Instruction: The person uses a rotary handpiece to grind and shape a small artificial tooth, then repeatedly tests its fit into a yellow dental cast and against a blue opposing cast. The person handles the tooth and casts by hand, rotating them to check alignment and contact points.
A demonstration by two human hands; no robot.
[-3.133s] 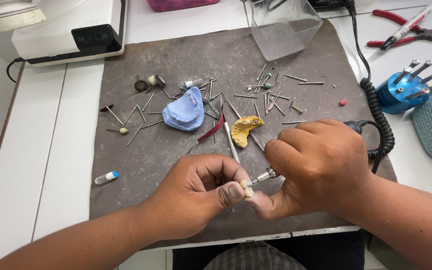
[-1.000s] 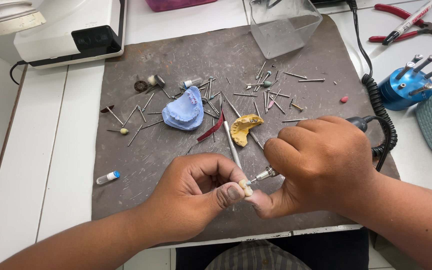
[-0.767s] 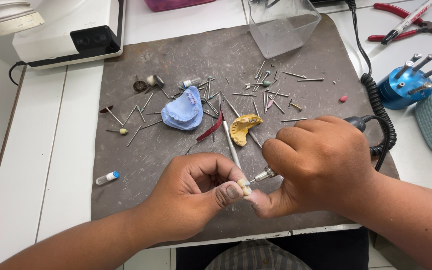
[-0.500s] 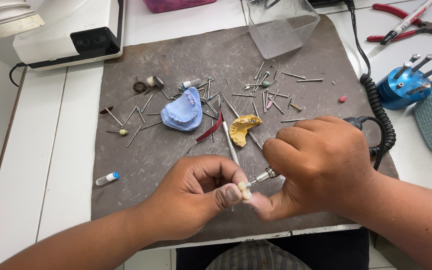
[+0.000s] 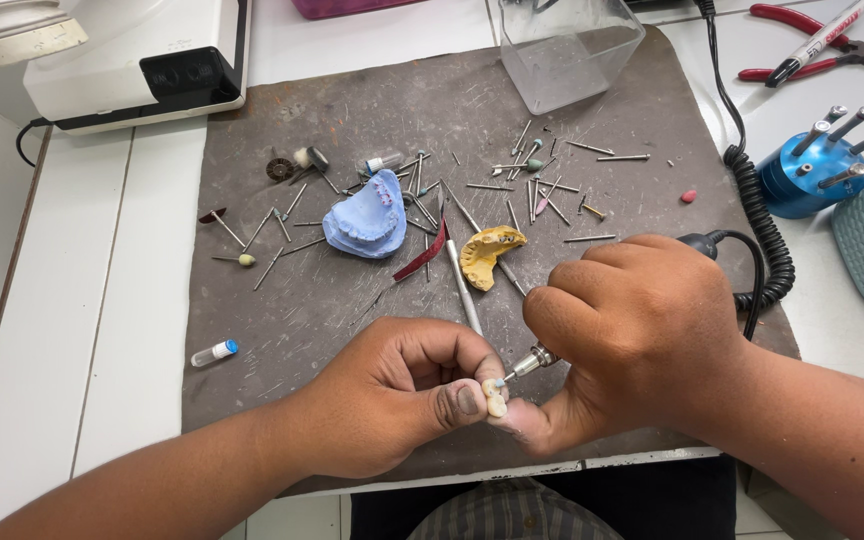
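Head view of a dental bench. The left hand (image 5: 392, 400) pinches a small cream tooth piece (image 5: 494, 396) between thumb and fingertips, closed on it, at the near edge of the grey mat (image 5: 302, 310). The right hand (image 5: 632, 330) is wrapped tight around a rotary handpiece (image 5: 532, 362), whose fine tip meets the tooth piece. A coiled black cord (image 5: 762, 240) runs from that hand off the mat's right edge. Mid-mat lie a blue dental cast (image 5: 367, 218) and, just right of it, a yellow dental cast (image 5: 487, 255), with loose burs (image 5: 552, 185) scattered beyond. A blue bur stand (image 5: 807, 170) sits right of the mat; a clear container (image 5: 567, 45) stands on its far edge.
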